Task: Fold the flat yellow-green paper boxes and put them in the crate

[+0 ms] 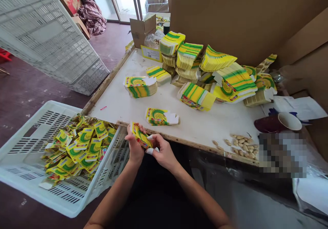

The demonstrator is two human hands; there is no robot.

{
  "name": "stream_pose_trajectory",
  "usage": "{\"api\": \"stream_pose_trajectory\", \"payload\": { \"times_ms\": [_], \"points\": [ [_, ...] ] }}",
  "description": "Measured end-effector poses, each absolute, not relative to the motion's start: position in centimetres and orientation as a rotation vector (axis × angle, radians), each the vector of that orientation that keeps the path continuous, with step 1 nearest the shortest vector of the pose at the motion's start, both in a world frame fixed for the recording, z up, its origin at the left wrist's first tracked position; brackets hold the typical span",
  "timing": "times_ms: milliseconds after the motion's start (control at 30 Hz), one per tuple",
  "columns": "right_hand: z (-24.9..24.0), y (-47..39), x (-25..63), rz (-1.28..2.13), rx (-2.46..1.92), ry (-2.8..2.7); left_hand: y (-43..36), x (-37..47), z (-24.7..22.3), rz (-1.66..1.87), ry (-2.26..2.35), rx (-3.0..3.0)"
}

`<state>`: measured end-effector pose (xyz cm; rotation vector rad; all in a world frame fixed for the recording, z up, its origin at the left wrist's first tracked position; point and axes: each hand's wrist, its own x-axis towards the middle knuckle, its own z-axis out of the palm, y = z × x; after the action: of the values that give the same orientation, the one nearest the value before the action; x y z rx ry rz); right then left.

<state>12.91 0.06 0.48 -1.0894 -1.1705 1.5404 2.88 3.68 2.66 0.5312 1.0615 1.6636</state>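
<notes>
Both of my hands hold one small yellow and green printed carton (140, 135) over the table's front edge. My left hand (135, 148) wraps round its left side. At its lower right end, my right hand (162, 150) grips it between thumb and fingers, with white coverings on the tips. Just beyond lies a short stack of flat cartons (160, 116) with white flaps. To the left, a white plastic crate (48, 119) contains a heap of similar yellow and green cartons (79, 148).
Bundles of flat cartons (189, 56) are piled at the table's back. Unshelled peanuts (242, 143) and a dark red mug (268, 122) sit at the right. Stacked white crates (51, 34) stand at the left. A wooden strip (184, 140) edges the white table (120, 109).
</notes>
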Motion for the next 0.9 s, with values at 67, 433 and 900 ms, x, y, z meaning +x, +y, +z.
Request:
{"api": "stream_pose_trajectory", "payload": {
  "times_ms": [67,433,900],
  "points": [
    [-0.2,0.2,13.5,1.530,-1.107,-1.100,3.3,2.9,2.3,1.632,1.059,0.538],
    [0.1,-1.2,12.5,1.595,-1.067,-1.141,2.6,2.8,1.5,1.642,1.132,0.611],
    [1.3,-1.6,14.4,1.419,-0.988,-1.264,-0.4,1.7,1.1,1.391,1.105,0.725]
  ]
}}
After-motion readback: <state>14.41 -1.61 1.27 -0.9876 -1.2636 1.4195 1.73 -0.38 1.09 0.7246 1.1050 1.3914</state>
